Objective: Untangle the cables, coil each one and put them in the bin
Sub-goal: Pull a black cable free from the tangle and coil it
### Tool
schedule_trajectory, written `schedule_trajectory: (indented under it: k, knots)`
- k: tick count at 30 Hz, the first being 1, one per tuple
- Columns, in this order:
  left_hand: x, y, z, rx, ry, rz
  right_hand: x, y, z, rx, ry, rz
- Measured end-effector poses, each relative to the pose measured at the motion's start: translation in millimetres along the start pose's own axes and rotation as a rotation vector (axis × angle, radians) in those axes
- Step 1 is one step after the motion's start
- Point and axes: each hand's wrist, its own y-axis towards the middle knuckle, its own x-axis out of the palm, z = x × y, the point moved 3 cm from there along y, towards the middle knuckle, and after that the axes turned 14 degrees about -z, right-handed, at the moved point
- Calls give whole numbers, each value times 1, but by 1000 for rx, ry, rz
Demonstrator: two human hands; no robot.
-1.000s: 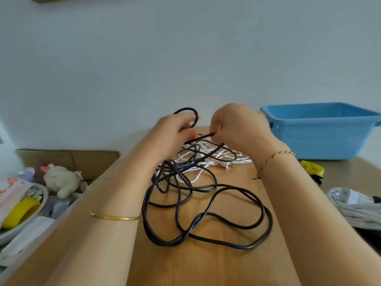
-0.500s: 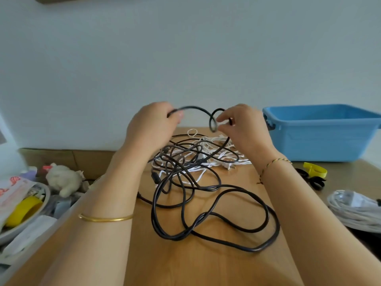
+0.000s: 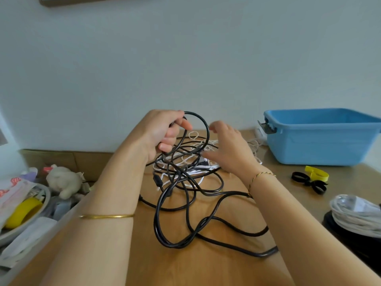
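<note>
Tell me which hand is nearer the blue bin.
Right. The right hand hovers open above the cable tangle, left of the blue bin and apart from it. The left hand is farther left, holding a loop of the black cable.

Black cable, white cable, blue bin.

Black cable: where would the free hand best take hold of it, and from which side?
Probably the raised loop of the black cable, just right of where the left hand grips it. It arches clear above the pile, free of the white cable, so the open right hand could pinch it from the right.
</note>
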Motion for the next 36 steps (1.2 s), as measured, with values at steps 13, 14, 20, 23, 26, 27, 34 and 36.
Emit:
schedule_trajectory:
  k: [13, 14, 20, 23, 26, 27, 34, 36]
  knots:
    - [-5, 1, -2, -7, -440, -193, 11, -9, -29, -239, 892, -191]
    - [-5, 1, 0, 25, -485, -214, 11, -8, -30, -240, 906, -153]
    - [-7, -1, 14, 348, -808, -290, 10, -10, -32, -157, 902, -135]
    - [-11, 3, 13, 464, -908, -202, 11, -16, -42, -120, 796, -340]
    - [-22, 9, 3, 512, -878, -19, 8, -22, -51, -167, 567, -537]
    - [-25, 11, -1, 513, -839, 64, 9, -23, -53, -195, 498, -591]
    - [-18, 10, -8, 539, 113, 372, -12, -24, -50, -158, 274, -606]
    - [-10, 11, -5, 453, 534, 389, -24, -21, -44, -137, 94, -455]
